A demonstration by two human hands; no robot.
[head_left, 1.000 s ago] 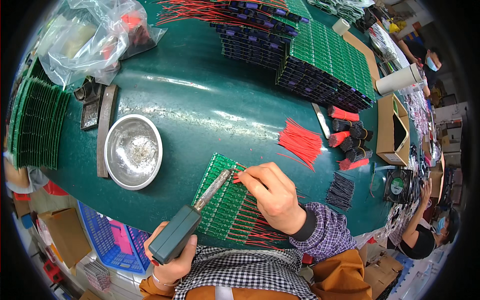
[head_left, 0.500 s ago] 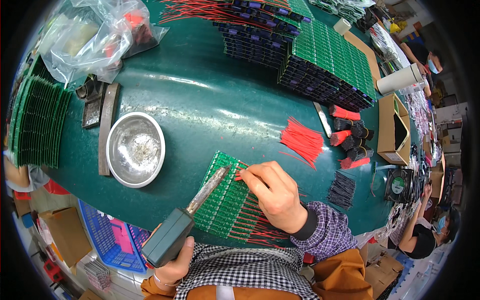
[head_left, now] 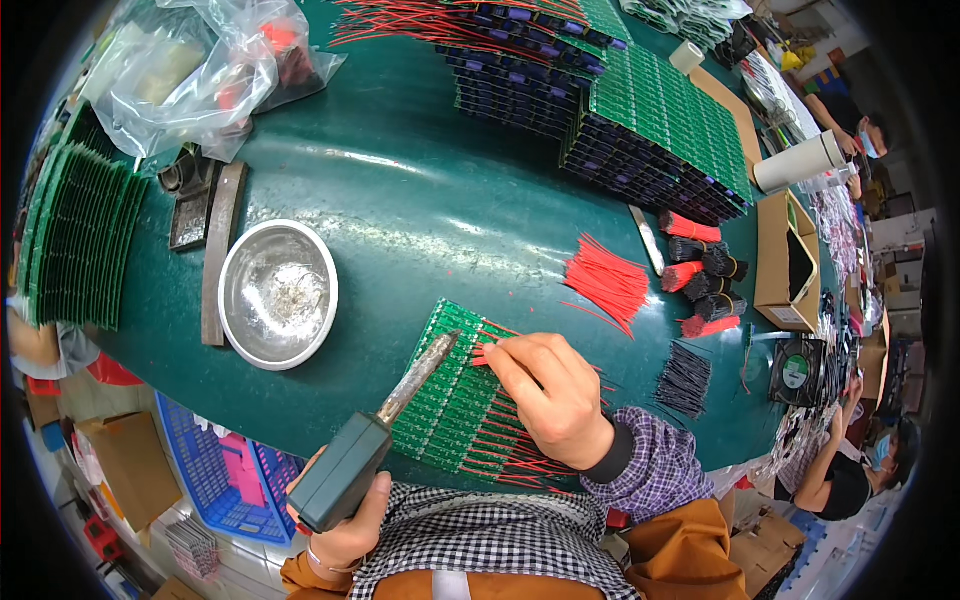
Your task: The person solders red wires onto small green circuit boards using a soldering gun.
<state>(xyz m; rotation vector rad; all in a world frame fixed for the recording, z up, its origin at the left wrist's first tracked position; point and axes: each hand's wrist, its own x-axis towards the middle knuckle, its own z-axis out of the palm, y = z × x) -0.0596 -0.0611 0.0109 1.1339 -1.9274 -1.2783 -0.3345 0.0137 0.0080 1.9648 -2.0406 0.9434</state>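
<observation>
A green circuit board panel (head_left: 432,425) lies near me at the table's front edge, with a row of red wires along its right side. My left hand (head_left: 352,528) is closed round the dark green handle of a soldering iron (head_left: 345,470). The iron's worn metal tip rests over the upper part of the panel, touching it or just above. My right hand (head_left: 560,405) is closed in a pinch on a short red wire (head_left: 481,355), whose end meets the panel beside the tip. Fingers partly hide the wire.
A white-rimmed metal bowl (head_left: 278,295) and a metal bar (head_left: 222,255) stand to the left. Right of the panel lie loose red wires (head_left: 606,284), black wires (head_left: 684,380) and wire bundles (head_left: 712,262). Stacked boards (head_left: 665,120) rise at the back. Other people sit at the far right.
My view has shifted slightly, moving the bowl and panel a little right and up in the picture. Both hands keep their grips, with the iron's tip still at the panel's upper part.
</observation>
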